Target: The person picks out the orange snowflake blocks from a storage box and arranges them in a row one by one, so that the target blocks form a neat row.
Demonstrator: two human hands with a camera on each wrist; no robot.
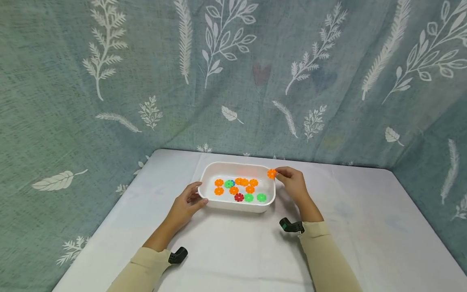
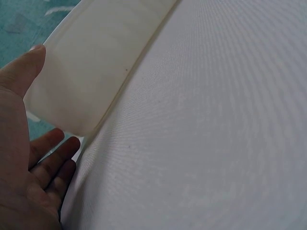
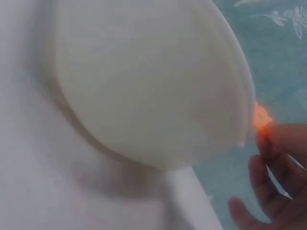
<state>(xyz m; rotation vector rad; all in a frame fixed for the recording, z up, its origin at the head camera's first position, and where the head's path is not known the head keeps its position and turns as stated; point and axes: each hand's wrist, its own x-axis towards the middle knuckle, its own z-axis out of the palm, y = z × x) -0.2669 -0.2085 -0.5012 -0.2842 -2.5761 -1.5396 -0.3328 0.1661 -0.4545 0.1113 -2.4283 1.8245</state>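
A white plastic tub (image 1: 233,206) stands on the table with several flower-shaped plastic discs lying in it. Most of these are orange discs (image 1: 219,191); there are also green discs (image 1: 261,197), a red disc (image 1: 238,197) and a blue one partly covered by a green one. My left hand (image 1: 184,206) holds the tub's left end, thumb at the front rim and fingers around the side. Between thumb and fingertips my right hand (image 1: 294,185) pinches an orange flower-shaped disc (image 1: 271,174) at the tub's right rim. In the right wrist view that disc (image 3: 261,117) shows beside the tub's edge.
A white cloth (image 1: 233,251) covers the table. Behind it and at both sides hangs a green-grey curtain (image 1: 233,97) with white leaf prints. Black wrist cameras (image 1: 178,255) are worn on both arms, over beige sleeves.
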